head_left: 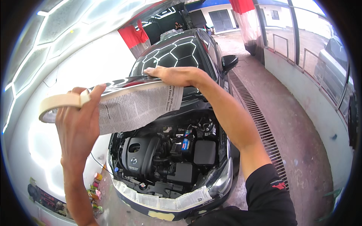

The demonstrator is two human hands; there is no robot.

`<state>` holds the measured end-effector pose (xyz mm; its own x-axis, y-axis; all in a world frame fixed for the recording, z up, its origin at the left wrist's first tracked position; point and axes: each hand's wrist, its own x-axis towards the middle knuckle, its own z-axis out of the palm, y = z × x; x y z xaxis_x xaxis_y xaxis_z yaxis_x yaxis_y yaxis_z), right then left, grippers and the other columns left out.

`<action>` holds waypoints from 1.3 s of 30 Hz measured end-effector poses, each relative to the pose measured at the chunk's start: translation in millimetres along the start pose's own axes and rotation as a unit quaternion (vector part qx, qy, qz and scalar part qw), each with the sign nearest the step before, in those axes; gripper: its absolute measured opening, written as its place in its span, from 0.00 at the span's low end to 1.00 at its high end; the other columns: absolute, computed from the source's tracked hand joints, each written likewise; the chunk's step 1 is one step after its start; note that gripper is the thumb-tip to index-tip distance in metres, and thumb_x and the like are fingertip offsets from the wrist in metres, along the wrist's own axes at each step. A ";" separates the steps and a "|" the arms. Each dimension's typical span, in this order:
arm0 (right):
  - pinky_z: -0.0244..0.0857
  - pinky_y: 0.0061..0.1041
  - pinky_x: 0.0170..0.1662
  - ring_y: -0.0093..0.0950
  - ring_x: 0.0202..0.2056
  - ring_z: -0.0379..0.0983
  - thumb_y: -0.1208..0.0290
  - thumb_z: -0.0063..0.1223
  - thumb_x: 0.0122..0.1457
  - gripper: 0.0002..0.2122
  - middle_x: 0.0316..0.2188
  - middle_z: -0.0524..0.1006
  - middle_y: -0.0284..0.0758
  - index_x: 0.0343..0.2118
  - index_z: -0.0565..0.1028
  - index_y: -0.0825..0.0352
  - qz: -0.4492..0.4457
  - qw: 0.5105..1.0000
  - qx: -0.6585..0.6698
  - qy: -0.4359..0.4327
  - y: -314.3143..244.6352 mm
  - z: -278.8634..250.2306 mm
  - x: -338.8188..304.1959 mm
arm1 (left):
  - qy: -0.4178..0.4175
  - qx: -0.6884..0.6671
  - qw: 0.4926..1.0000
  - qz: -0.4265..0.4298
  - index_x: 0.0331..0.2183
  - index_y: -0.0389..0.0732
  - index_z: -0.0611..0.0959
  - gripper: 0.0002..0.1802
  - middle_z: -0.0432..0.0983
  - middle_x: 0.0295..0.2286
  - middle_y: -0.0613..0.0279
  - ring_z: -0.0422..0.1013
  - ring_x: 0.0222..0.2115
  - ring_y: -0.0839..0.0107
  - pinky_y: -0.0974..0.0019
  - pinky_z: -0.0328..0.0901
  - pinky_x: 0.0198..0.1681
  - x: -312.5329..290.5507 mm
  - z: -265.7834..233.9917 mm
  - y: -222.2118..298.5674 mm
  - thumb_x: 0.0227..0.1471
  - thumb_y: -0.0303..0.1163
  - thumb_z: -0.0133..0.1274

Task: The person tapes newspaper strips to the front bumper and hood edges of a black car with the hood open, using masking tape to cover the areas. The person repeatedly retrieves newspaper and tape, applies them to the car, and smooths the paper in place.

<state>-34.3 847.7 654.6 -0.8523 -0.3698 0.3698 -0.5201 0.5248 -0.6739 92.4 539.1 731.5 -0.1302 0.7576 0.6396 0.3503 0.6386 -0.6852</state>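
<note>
Nearest us, our left hand (77, 120) is closed around a roll of masking tape (60, 102), with its raised fingers up by the edge of the lifted hood (126, 81); the roll juts out to the left of the knuckles. The newspaper sheet (134, 107) lies to the right of those fingers, its long axis running left to right along the hood edge and its lower side hanging loose. Our left hand is nearer its left end, while our right hand (175, 76) rests on the edge above its right part, fingers stretched leftward; we cannot tell whether they pinch anything, since their undersides are hidden. Below the sheet is the open engine bay, with a black engine cover (151, 165) and a battery (183, 142). Paper strips (166, 202) line the top of the front bumper, which has a pale yellow patch (161, 215). Beyond the hood, the dark windshield (169, 54) mirrors a honeycomb of lamps. A drain grate (260, 124) runs along the stained floor (301, 158) to the car's right in our view, beside a low wall, and cans (98, 177) stand at lower left. Farther off, red curtains (243, 7) hang by the bright doorway.
</note>
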 end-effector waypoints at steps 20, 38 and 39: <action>0.76 0.27 0.45 0.29 0.42 0.82 0.84 0.74 0.55 0.14 0.41 0.84 0.35 0.45 0.88 0.67 -0.309 0.902 0.054 0.295 -74.2 154.0 -143.8 | -0.018 -0.644 0.734 -0.213 0.74 0.32 0.53 0.44 0.83 0.40 0.42 0.83 0.29 0.57 0.59 0.76 0.39 -111.7 24.1 111.9 0.63 0.19 0.53; 0.75 0.33 0.53 0.32 0.45 0.81 0.77 0.61 0.72 0.06 0.39 0.83 0.36 0.45 0.83 0.75 -0.356 0.830 -0.148 0.404 -164.7 191.7 -99.3 | 0.336 -0.413 0.826 -0.185 0.47 0.43 0.85 0.16 0.80 0.26 0.59 0.75 0.18 0.65 0.64 0.69 0.22 -162.8 64.5 112.3 0.56 0.25 0.67; 0.75 0.32 0.54 0.30 0.46 0.81 0.73 0.57 0.75 0.08 0.39 0.82 0.35 0.46 0.81 0.75 -0.220 0.845 -0.049 0.484 -169.4 181.2 -91.9 | 0.428 -0.354 0.823 -0.120 0.43 0.44 0.85 0.15 0.78 0.24 0.61 0.74 0.19 0.69 0.67 0.67 0.21 -169.2 65.3 125.1 0.53 0.27 0.68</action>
<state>142.1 653.8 619.0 -0.1959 0.2307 0.9531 -0.7602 0.5783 -0.2962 97.7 499.6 514.7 0.3196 0.0547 0.9460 0.9022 0.2876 -0.3214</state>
